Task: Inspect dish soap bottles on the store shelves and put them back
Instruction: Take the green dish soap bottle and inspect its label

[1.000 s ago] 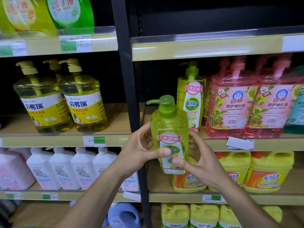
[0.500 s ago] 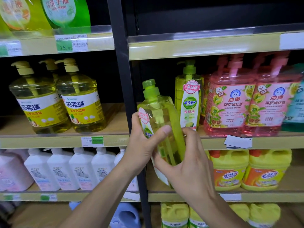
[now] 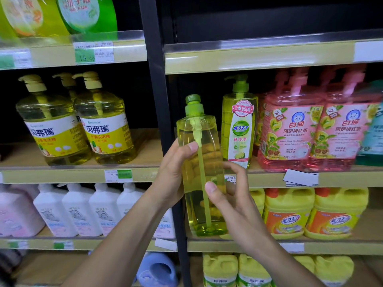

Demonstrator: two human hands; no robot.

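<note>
Holding a tall clear yellow-green plastic pump bottle [image 3: 202,172] upright, plain unlabelled side toward the camera, in front of the black shelf upright [image 3: 160,112]. Left hand [image 3: 172,175] wrapped round its left edge, thumb across the near face, fingers showing through the liquid behind. Right hand [image 3: 234,195] in a lighter grip on the right edge, thumb pressed to the near face, fingers curled behind. Beyond, on the middle shelf [image 3: 331,179]: a matching green labelled pump bottle [image 3: 239,125], then pink pump jugs [image 3: 290,133]; left bay, yellow pump jugs [image 3: 105,131].
</note>
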